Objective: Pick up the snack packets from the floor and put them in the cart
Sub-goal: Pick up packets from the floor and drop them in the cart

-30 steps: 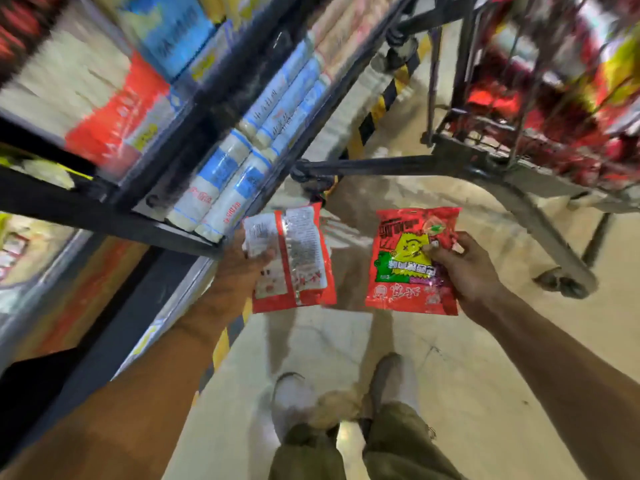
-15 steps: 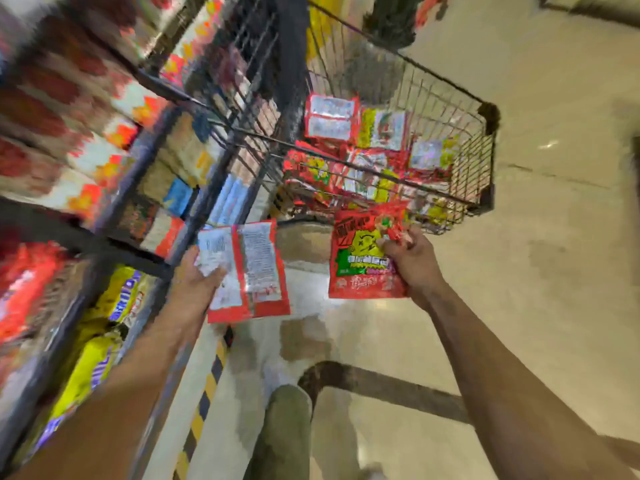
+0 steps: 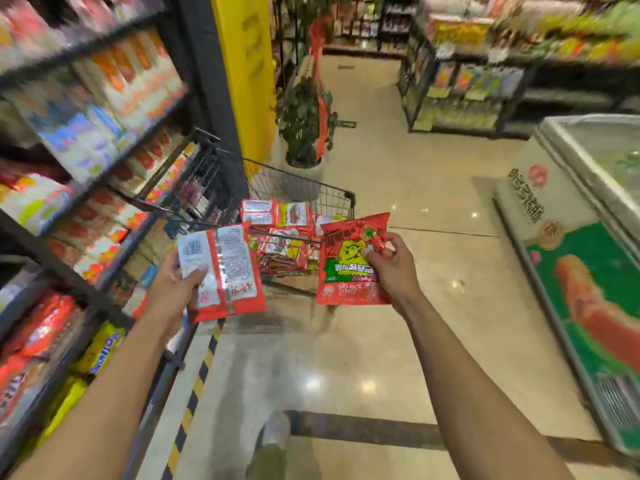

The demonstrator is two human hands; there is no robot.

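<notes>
My left hand [image 3: 176,289] grips a red snack packet [image 3: 228,271] by its left edge, its white printed back facing me. My right hand [image 3: 391,268] pinches a second red packet [image 3: 346,268] with a yellow and green front by its right side. Both packets are held up side by side, just in front of the wire cart [image 3: 332,195]. The cart stands ahead against the shelf and holds several red packets [image 3: 277,216].
Stocked shelves [image 3: 86,133] run along the left, with a yellow and black striped floor edge [image 3: 194,386] below. A yellow pillar [image 3: 246,64] and a potted plant [image 3: 304,123] stand behind the cart. A chest freezer [image 3: 581,244] is on the right. Shiny open floor lies between.
The view has tilted up from the floor to the aisle. Both hands have risen with their packets, and the cart now sits lower and nearer behind them.
</notes>
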